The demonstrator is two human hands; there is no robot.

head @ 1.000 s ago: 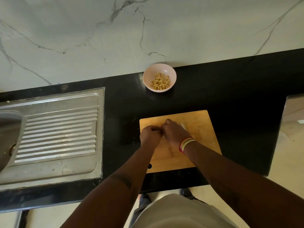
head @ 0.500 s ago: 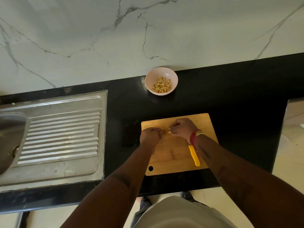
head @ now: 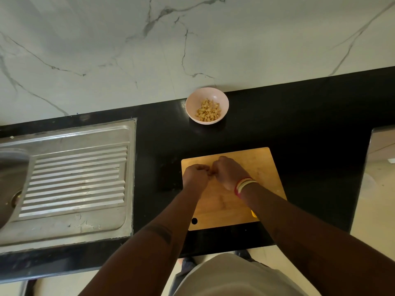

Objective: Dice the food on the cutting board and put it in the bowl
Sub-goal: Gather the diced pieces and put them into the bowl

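Both hands are meeting over the wooden cutting board (head: 263, 167) on the black table (head: 299, 116): the left hand (head: 195, 176) and right hand (head: 229, 173) are curling their fingers together, apparently pinching small food bits, mostly hidden. Diced pieces (head: 207, 113) are sitting in the pink bowl (head: 196, 99) beyond the board.

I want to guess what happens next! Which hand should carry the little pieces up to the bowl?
Probably the right hand. It sits nearer the pink bowl, slightly farther up the cutting board than the left hand. Both hands are curled together, so any pieces between them are hidden.
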